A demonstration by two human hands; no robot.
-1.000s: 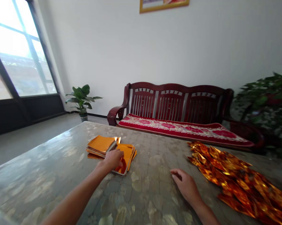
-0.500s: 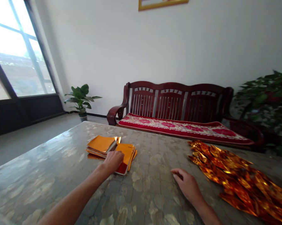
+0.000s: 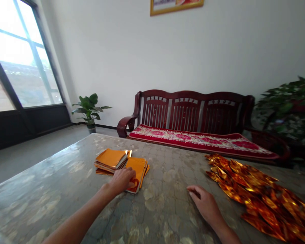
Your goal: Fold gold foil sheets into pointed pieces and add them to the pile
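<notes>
My left hand (image 3: pixel 122 180) reaches forward onto the near stack of orange-gold foil sheets (image 3: pixel 137 168), fingers curled on its top sheet at the near corner. A second, thicker stack of orange sheets (image 3: pixel 111 159) lies just left of it. Resting on the patterned table (image 3: pixel 66 179), my right hand (image 3: pixel 204 203) has its fingers loosely curled and holds nothing I can make out. To its right spreads a heap of folded shiny gold foil pieces (image 3: pixel 259 200).
Behind the table stands a dark red wooden bench (image 3: pixel 193 112) with a red floral cushion. A potted plant (image 3: pixel 90 108) sits on the floor by the window, and a leafy plant (image 3: pixel 289 112) at the right.
The left hand stays on the near stack, its fingers shifting slightly on the top sheet. The right hand has barely moved. The view has tilted a little.
</notes>
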